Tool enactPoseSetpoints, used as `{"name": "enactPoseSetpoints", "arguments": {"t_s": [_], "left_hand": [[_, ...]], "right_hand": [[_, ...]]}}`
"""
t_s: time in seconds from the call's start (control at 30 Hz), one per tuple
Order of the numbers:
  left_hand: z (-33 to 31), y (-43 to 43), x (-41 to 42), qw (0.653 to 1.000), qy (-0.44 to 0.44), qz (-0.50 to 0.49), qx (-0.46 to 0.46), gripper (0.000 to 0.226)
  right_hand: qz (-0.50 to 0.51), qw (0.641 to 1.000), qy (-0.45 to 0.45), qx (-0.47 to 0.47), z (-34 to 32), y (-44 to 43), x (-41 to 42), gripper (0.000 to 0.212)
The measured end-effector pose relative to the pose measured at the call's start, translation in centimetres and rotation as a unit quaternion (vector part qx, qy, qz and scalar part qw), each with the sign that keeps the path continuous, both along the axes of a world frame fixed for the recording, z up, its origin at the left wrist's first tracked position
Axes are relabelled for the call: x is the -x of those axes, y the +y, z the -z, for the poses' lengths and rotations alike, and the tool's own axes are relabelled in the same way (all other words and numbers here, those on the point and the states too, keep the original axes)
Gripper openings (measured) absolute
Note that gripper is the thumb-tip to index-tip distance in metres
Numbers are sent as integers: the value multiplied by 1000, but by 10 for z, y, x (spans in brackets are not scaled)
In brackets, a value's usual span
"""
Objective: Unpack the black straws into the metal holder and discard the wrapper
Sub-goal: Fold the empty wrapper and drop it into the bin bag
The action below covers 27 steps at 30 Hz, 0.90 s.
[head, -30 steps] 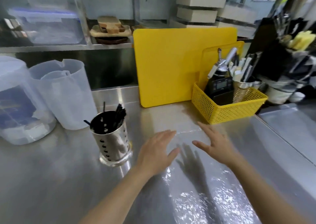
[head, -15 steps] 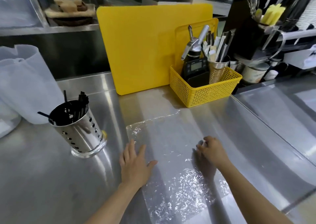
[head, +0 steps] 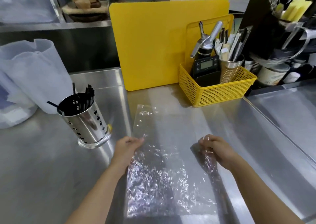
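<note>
A clear, crinkled plastic wrapper (head: 159,172) lies spread on the steel counter in front of me. My left hand (head: 127,146) pinches its left edge, and a flap of it stands up beyond my fingers. My right hand (head: 216,148) is closed on the wrapper's right edge, which is bunched under the fingers. The perforated metal holder (head: 89,124) stands at the left on a glass base, apart from both hands. Black straws (head: 85,98) stand in it, leaning against its far rim.
A yellow cutting board (head: 153,44) leans against the back wall. A yellow basket (head: 217,90) with a scale, a cream whipper and a utensil cup sits to its right. Translucent plastic jugs (head: 34,73) stand at the far left. A raised counter seam (head: 273,124) runs along the right.
Both hands went from hovering open, to flat on the wrapper, to closed on its two side edges. The left edge has lifted off the counter. My view has tilted down and shifted right.
</note>
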State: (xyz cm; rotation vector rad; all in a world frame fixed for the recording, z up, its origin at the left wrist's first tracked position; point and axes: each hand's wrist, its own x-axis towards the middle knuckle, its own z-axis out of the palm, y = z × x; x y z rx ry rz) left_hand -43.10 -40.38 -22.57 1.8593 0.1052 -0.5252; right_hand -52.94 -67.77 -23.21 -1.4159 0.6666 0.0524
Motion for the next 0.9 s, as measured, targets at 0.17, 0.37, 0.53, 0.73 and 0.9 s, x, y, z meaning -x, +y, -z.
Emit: {"name": "enactPoseSetpoints", "arguments": {"t_s": [0.17,0.37,0.53,0.73,0.9], "left_hand": [[3,13,-5,993,73,85,-39,29],[7,3,6,997,69,27,37,25],[1,10,6,990,71,27,121,21],[-1,12,6,982,80,-30,166,38],[-3,18,8,965,111,-66,227,24]], "right_hand": [[-55,998,18,-24,4,-6,5,8],[-48,999,-7,-13,10,-17,9,11],[-43,996,-55,-61,7,-25,15,23],[-19,995,-85,-53,3,-26,16,30],[-34,996,-87,8,-5,-19,15,37]]}}
